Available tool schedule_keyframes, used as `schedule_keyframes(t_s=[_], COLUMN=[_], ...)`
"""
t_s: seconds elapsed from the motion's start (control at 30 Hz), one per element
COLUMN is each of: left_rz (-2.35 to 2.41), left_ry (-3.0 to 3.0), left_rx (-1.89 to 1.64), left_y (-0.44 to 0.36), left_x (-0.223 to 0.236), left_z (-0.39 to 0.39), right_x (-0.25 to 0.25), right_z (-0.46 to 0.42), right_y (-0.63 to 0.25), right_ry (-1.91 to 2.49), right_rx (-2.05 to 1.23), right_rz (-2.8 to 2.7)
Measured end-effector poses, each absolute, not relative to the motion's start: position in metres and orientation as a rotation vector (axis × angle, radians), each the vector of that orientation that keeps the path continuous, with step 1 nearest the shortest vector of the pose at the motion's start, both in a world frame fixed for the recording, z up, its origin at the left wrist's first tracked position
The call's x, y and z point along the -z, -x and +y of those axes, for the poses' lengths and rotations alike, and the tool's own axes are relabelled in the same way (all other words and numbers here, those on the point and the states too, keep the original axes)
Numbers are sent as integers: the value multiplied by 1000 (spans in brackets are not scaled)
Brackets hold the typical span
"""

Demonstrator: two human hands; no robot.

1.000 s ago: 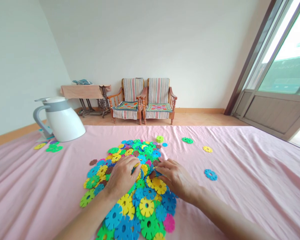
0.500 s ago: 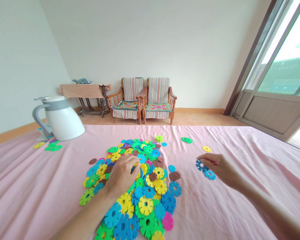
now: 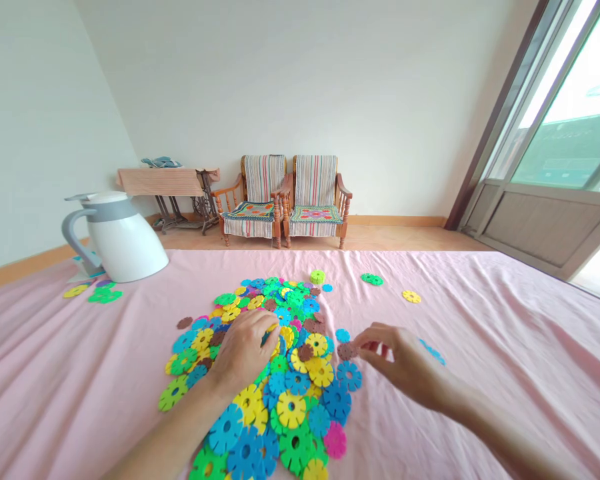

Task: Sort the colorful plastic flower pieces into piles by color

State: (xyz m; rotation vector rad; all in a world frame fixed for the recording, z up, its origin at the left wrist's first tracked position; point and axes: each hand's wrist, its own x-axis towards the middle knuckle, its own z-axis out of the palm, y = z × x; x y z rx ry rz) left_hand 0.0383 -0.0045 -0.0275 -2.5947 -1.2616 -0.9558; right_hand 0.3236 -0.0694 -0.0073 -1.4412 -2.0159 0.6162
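Note:
A heap of notched plastic discs in several colours [image 3: 291, 410] lies on the pink cloth. My left hand [image 3: 245, 347] rests over the heap's left side, its fingers curled. Dark blue and yellow show between its thumb and forefinger, but what it grips is hidden. My right hand [image 3: 400, 360] is at the heap's right edge. Its thumb and fingers are a little apart, the fingertips at the rim of a brown disc [image 3: 347, 351] lying flat. Beside that disc are a small blue disc [image 3: 343, 335] and a larger blue disc [image 3: 349, 376]. Behind my right hand, blue discs [image 3: 434, 352] are partly covered.
A white and grey jug [image 3: 127, 240] stands at the left, with loose green discs [image 3: 105, 295] in front. Farther back on the pink cloth [image 3: 505, 320] are green discs [image 3: 372, 279], a yellow disc [image 3: 411, 297] and a lime disc [image 3: 317, 277]. Two wooden armchairs [image 3: 315, 183] stand beyond.
My right hand has let go of the dark blue disc at the right and moved left to the brown disc. My left hand has stayed in place.

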Motion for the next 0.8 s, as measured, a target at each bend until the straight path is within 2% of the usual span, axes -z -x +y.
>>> schedule_keyframes(t_s=[0.2,0.53,0.63,0.8], left_rz=[-1276,-1273,-1256,-1240], left_ry=[2611,2605,2595,2591], left_rx=[943,942,968,967], left_y=[-40,-40,-40,-40], left_x=[25,25,25,25], left_z=[-6,-5,-6,-6], right_x=[11,27,22,24], right_z=[-89,-89,-92,-65], right_y=[-267,-265,-270,-305], right_ry=[1291,1291,1320,1438], right_rx=[-487,-58,-83,-360], right_rz=[-2229,-2398,-2317,-2005])
